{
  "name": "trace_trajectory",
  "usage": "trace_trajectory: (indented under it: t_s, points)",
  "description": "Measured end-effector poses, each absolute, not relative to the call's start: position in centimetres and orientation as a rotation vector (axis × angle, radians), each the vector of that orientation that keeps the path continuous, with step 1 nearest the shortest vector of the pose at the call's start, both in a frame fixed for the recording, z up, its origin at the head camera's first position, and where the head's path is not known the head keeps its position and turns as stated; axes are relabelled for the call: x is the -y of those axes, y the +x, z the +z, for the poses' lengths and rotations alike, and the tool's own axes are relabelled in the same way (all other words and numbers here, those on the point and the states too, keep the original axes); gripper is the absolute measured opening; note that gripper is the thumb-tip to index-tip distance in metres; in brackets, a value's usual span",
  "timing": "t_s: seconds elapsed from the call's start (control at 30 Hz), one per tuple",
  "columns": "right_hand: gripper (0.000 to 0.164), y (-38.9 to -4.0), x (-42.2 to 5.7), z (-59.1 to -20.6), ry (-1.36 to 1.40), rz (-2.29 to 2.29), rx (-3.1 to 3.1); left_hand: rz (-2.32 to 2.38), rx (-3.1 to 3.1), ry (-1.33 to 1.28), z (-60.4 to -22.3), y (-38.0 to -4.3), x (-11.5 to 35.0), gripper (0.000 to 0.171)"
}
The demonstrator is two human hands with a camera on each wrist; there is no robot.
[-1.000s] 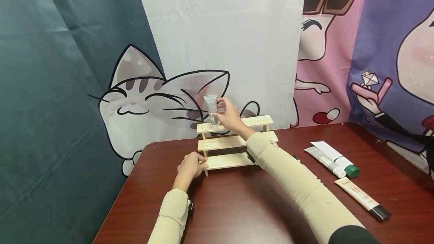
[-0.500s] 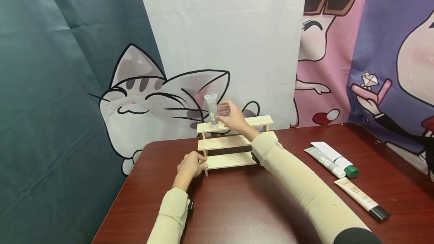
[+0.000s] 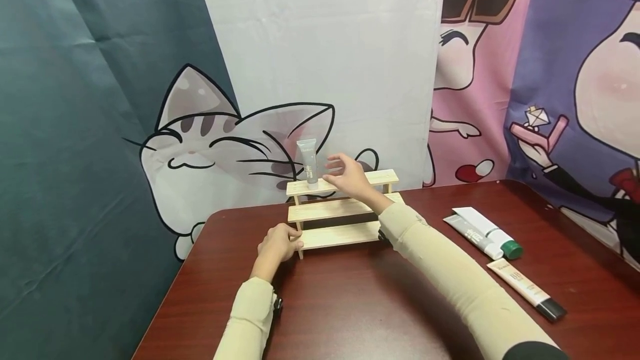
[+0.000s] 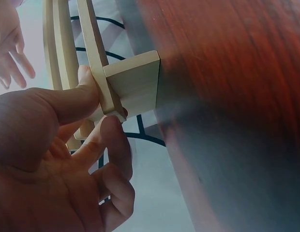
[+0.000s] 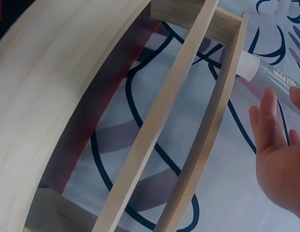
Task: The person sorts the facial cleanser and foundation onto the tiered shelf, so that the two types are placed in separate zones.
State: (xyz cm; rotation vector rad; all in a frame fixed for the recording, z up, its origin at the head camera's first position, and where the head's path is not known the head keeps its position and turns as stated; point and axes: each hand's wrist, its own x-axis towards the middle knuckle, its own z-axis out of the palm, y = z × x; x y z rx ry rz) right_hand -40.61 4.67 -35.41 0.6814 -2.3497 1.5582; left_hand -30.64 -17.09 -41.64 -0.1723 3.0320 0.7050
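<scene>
A grey squeeze tube stands upright on its white cap at the left end of the top shelf of a three-tier wooden rack. Just right of the tube, my right hand is apart from it, fingers loosely bent with nothing between them. The right wrist view shows the tube's white cap on the upper board, near that hand. My left hand pinches the left end of the lowest shelf. In the left wrist view its thumb and index finger grip the board's end.
On the right of the dark red table lie a white tube with a green cap, another grey tube and a beige BB cream tube with a black cap. Behind the rack hangs a cartoon-printed cloth.
My right hand has let go of the grey squeeze tube and drawn back to the right. The tube stays standing on the top shelf. My left hand keeps its hold on the rack.
</scene>
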Motion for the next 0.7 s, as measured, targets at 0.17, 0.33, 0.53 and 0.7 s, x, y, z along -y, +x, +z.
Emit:
trace_trajectory:
  t_s: [0.17,0.33,0.53,0.7]
  points:
    - [0.049,-39.8,-5.6,-35.3,0.698,1.576,2.365,0.724,-3.031,-0.148,-41.6,-30.7,17.2,0.033]
    - [0.048,-39.2,-6.3,-35.4,0.708,1.54,2.39,0.757,-3.03,-0.138,-41.7,-30.8,17.5,0.032]
    - [0.046,-38.4,-7.6,-35.4,0.725,1.557,2.389,0.789,-3.038,-0.111,-41.8,-30.9,17.9,0.032]
    - [0.044,-37.6,-9.0,-35.6,0.705,1.577,2.384,0.831,-3.035,-0.06,-42.1,-31.0,18.3,0.032]
